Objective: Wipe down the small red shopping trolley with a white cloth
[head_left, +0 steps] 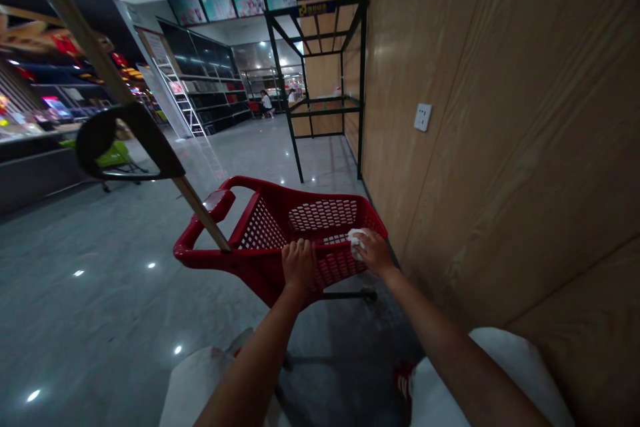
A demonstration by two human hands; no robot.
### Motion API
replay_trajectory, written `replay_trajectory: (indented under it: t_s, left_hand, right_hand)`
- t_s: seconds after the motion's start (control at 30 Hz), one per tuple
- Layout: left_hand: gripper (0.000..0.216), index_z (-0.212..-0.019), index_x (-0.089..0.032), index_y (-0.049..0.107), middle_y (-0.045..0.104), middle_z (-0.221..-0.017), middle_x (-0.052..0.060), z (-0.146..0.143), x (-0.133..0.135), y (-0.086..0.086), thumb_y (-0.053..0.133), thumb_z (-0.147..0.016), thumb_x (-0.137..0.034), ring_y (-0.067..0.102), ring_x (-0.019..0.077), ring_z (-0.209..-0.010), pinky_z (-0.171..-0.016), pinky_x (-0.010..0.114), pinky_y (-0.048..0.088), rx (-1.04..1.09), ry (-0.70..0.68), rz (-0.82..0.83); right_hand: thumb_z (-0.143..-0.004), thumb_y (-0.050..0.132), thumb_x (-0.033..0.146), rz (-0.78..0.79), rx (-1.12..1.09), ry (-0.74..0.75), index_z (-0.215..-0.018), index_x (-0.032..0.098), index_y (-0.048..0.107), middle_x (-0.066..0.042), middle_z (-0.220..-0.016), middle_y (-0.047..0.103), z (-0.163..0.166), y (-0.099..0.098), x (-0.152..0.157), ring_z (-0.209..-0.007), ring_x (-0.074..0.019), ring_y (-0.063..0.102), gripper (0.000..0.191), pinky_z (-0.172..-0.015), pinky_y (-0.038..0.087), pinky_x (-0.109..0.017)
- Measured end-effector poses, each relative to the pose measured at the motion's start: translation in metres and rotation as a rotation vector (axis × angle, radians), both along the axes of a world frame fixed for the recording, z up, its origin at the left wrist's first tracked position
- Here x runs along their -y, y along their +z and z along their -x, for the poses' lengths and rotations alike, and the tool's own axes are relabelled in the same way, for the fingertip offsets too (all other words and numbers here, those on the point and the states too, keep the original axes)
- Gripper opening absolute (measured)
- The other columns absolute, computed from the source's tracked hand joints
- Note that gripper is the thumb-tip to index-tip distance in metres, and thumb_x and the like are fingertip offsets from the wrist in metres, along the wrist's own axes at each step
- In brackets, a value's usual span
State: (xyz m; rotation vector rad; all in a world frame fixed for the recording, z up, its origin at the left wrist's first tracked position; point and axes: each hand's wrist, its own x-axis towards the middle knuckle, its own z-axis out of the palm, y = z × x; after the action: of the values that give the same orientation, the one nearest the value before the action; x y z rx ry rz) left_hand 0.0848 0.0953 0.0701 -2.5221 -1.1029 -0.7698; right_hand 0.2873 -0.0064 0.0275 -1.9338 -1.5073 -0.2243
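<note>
A red plastic shopping cart (265, 273) with perforated basket walls stands in front of me, its handle to the left. My left hand (299, 265) is closed over the near rim of the basket, about halfway along. Farther right on that same rim, my right hand (373, 250) holds a crumpled white cloth or tissue (356, 240) against the cart. A wooden pole (197, 203) with a dark loop-shaped grip (135, 140) leans across the handle end of the cart; its lower end is hidden.
Close on the right runs a wood-panelled wall (480, 147) with a white socket (423, 117). Ahead stands a dark metal frame rack (361, 80). Behind are a ladder (183, 100), shelving (215, 90) and a seated person (267, 103). A green cart (114, 155) is at left on shiny grey floor.
</note>
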Motion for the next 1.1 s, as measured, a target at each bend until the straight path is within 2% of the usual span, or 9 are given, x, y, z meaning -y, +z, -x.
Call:
replay_trajectory:
  t_s: [0.2,0.3,0.4,0.53,0.67,0.77,0.87,0.97,1.1]
  left_hand:
    - [0.025,-0.086,-0.020,0.062,0.065,-0.087,0.009,0.007,0.011,0.000,0.038,-0.093,-0.025,0.053,0.0238,-0.086,-0.083,0.039,0.032,0.005,-0.062,0.027]
    - [0.020,-0.088,-0.021,0.061,0.065,-0.093,0.009,0.014,0.012,0.001,0.042,-0.091,-0.024,0.053,0.0240,-0.089,-0.084,0.038,0.032,-0.031,-0.090,0.026]
    - [0.021,-0.087,-0.021,0.060,0.065,-0.095,0.009,0.021,0.009,0.002,0.040,-0.093,-0.026,0.053,0.0239,-0.089,-0.084,0.038,0.032,-0.040,-0.123,0.011]
    - [0.025,-0.084,-0.021,0.060,0.064,-0.089,0.008,0.026,0.003,0.001,0.037,-0.094,-0.026,0.053,0.0230,-0.086,-0.082,0.038,0.032,-0.018,-0.151,-0.006]
    - [0.025,-0.083,-0.021,0.060,0.064,-0.087,0.007,0.022,0.001,-0.005,0.037,-0.093,-0.023,0.053,0.0225,-0.084,-0.082,0.038,0.032,0.014,-0.157,-0.006]
    - [0.026,-0.084,-0.021,0.060,0.064,-0.091,0.008,0.017,0.002,-0.008,0.036,-0.094,-0.024,0.053,0.0228,-0.087,-0.086,0.039,0.032,0.064,-0.138,-0.002]
    - [0.025,-0.085,-0.020,0.060,0.065,-0.091,0.008,0.014,0.003,-0.009,0.037,-0.094,-0.024,0.053,0.0233,-0.088,-0.086,0.039,0.032,0.059,-0.115,-0.006]
    - [0.023,-0.086,-0.020,0.060,0.065,-0.088,0.008,0.016,0.000,-0.008,0.038,-0.093,-0.024,0.053,0.0238,-0.085,-0.084,0.039,0.032,0.024,-0.104,-0.025]
    - [0.024,-0.082,-0.021,0.060,0.064,-0.084,0.006,0.024,-0.009,-0.007,0.039,-0.093,-0.025,0.052,0.0226,-0.081,-0.080,0.038,0.032,-0.001,-0.143,-0.077]
  right_hand:
    - [-0.094,0.046,0.034,0.114,0.064,0.063,-0.118,0.023,0.060,-0.008,-0.118,0.060,0.077,0.034,-0.011,-0.105,-0.0208,0.055,0.030,-0.094,0.040,-0.034]
    - [-0.096,0.042,0.035,0.184,0.077,0.052,-0.118,0.024,0.060,-0.008,-0.113,0.061,0.100,0.046,-0.018,-0.098,-0.0198,0.058,0.030,-0.088,0.043,-0.032]
    - [-0.092,0.049,0.035,0.217,0.109,0.100,-0.119,0.025,0.059,-0.006,-0.115,0.062,0.090,0.046,-0.010,-0.101,-0.0205,0.058,0.030,-0.093,0.042,-0.036]
    - [-0.086,0.058,0.033,0.200,0.133,0.068,-0.109,0.023,0.063,-0.006,-0.115,0.064,0.042,0.033,0.016,-0.122,-0.0260,0.048,0.026,-0.109,0.024,-0.052]
    - [-0.083,0.060,0.027,0.163,0.040,0.047,-0.109,0.021,0.062,-0.008,-0.122,0.060,0.014,0.022,0.031,-0.116,-0.0220,0.052,0.026,-0.103,0.038,-0.041]
    - [-0.082,0.059,0.023,0.145,0.036,0.073,-0.109,0.020,0.062,-0.008,-0.127,0.057,0.030,0.025,0.017,-0.113,-0.0203,0.054,0.027,-0.097,0.043,-0.034]
    - [-0.087,0.056,0.027,0.165,0.064,0.129,-0.111,0.022,0.061,-0.006,-0.119,0.061,0.067,0.035,-0.012,-0.106,-0.0190,0.057,0.026,-0.092,0.045,-0.030]
    - [-0.092,0.047,0.028,0.202,0.089,0.115,-0.109,0.024,0.062,-0.005,-0.112,0.063,0.095,0.045,-0.033,-0.099,-0.0182,0.059,0.023,-0.087,0.045,-0.028]
    - [-0.093,0.047,0.033,0.249,0.132,0.145,-0.114,0.024,0.061,-0.005,-0.114,0.062,0.085,0.044,-0.026,-0.099,-0.0181,0.059,0.026,-0.085,0.045,-0.027]
